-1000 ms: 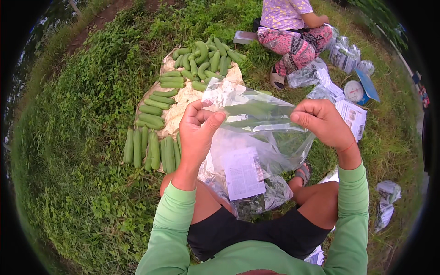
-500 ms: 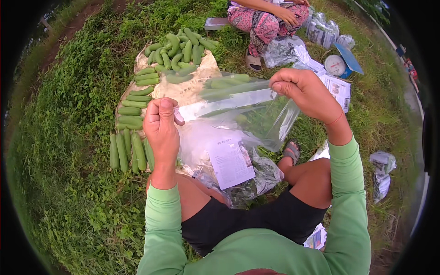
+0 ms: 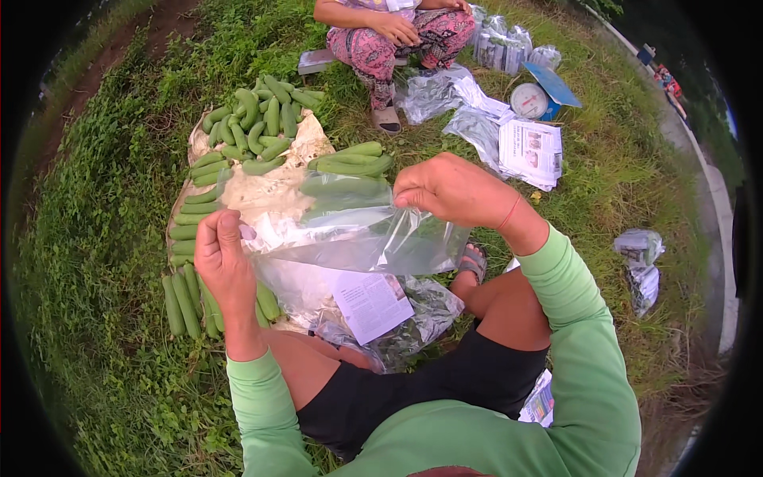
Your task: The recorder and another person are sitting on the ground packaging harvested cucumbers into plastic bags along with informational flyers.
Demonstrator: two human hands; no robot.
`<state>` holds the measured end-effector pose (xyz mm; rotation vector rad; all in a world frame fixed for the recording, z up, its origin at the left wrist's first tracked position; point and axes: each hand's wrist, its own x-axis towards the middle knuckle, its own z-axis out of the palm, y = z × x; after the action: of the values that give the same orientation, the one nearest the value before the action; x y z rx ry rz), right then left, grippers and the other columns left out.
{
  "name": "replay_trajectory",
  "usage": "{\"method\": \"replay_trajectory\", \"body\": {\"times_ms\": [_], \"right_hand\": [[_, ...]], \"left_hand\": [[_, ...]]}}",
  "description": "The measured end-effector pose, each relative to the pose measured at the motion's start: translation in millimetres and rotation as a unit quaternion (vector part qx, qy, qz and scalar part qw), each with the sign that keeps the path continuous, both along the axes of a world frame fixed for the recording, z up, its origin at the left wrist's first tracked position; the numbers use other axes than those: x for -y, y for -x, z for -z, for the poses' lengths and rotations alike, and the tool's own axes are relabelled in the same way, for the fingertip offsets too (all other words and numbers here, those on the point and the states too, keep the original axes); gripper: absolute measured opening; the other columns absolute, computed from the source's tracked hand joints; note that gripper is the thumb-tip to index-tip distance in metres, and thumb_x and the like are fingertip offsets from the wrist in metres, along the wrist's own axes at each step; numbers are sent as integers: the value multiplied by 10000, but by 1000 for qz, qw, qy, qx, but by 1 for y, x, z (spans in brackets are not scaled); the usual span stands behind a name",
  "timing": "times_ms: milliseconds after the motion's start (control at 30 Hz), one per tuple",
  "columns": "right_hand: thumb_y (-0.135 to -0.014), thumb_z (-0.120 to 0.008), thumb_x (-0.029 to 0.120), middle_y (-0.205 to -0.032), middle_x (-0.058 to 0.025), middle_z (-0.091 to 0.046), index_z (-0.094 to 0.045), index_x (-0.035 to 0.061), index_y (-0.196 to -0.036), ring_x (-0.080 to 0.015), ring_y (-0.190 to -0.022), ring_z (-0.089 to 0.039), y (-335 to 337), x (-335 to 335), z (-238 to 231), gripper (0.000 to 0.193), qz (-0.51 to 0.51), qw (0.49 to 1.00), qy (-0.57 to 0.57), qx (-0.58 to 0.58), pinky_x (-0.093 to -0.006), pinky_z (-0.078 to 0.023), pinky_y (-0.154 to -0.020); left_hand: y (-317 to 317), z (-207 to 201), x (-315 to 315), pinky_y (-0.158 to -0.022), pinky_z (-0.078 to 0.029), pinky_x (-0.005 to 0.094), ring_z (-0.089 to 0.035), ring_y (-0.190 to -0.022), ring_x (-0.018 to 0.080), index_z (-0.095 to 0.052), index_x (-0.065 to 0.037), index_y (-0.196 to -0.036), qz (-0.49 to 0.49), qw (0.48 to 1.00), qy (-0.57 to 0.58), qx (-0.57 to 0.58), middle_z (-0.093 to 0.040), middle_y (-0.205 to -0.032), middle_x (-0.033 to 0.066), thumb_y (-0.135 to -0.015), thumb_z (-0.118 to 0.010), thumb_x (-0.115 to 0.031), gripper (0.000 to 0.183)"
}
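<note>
A clear plastic bag is stretched between my two hands, above my lap. Its left edge is pinched in my left hand, thumb up against the curled fingers. My right hand grips the other end, its fingers closed over gathered plastic. Through the film I see green cucumbers and a pale cloth. Below the bag a printed sheet lies on more crumpled clear plastic by my knees.
Green cucumbers are heaped at the cloth's far end, with rows along its left side. Opposite sits a person in patterned trousers. A blue dial scale, newspaper and filled bags lie at the far right.
Both hands have moved left with the bag, the right hand also slightly lower. My view has shifted, so the whole scene sits further left. The bag stays held in both hands.
</note>
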<state>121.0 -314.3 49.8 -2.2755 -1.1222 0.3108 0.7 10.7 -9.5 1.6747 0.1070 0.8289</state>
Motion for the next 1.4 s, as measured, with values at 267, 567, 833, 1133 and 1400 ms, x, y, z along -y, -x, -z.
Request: {"method": "replay_trajectory", "body": {"times_ms": [267,567,833,1133,1400], "right_hand": [[-1031,-661,240,-831,-116,-746,-750,22,-1028,-231,-735,-719,11,-16,31,236,-44,983,-36,-174,-403,-541,-700],[-1020,-701,254,-811,-83,-699,-709,4,-1027,-204,-697,-686,4,-21,38,250,-39,992,49,-109,-376,-567,-676],[-996,-780,376,-812,-36,-687,-698,18,-955,-112,-644,-669,1,-22,79,369,90,875,-146,-453,-314,-604,-583],[-996,-748,504,-789,-10,-671,-690,37,-912,-123,-759,-706,39,-52,68,478,71,835,-199,-509,-319,-564,-552],[-962,-767,447,-777,-141,-720,-705,32,-836,-264,-788,-758,-13,-9,87,438,99,970,-32,-222,-421,-581,-657]], "left_hand": [[3,6,-15,-755,-445,243,-524,-801,77,-645,-16,-994,-8,1000,9,-7,-596,-853,-6,-1115,-618,-204,226],[0,3,4,-822,-471,251,-565,-857,95,-670,8,-1129,-75,995,-61,5,-644,-952,10,-1077,-684,-199,214],[19,20,55,-735,-497,240,-612,-798,99,-648,12,-1184,99,980,-105,-136,-690,-914,12,-984,-802,-163,307],[12,34,91,-663,-546,238,-616,-709,66,-628,-70,-1015,313,905,143,-249,-677,-844,-3,-1032,-744,-274,235],[1,26,53,-871,-647,360,-750,-974,191,-612,-85,-1034,157,933,312,-86,-740,-1072,95,-1085,-646,-223,151]]}}
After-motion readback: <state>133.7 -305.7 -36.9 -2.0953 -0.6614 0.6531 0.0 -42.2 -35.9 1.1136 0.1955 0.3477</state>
